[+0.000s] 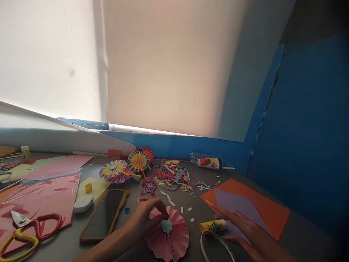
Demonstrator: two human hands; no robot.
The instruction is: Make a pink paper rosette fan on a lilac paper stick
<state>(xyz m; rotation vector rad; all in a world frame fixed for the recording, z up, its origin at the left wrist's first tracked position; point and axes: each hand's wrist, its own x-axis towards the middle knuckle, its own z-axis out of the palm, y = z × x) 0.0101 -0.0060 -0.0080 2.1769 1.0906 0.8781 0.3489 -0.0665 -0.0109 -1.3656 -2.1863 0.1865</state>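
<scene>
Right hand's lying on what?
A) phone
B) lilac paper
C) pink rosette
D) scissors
B: the right hand lies flat with its fingers spread over the lilac paper, which sits on the orange sheet.

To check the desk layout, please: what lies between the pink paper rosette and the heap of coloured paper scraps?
A few small white paper strips lie there on the grey desk, as the head view shows.
</scene>
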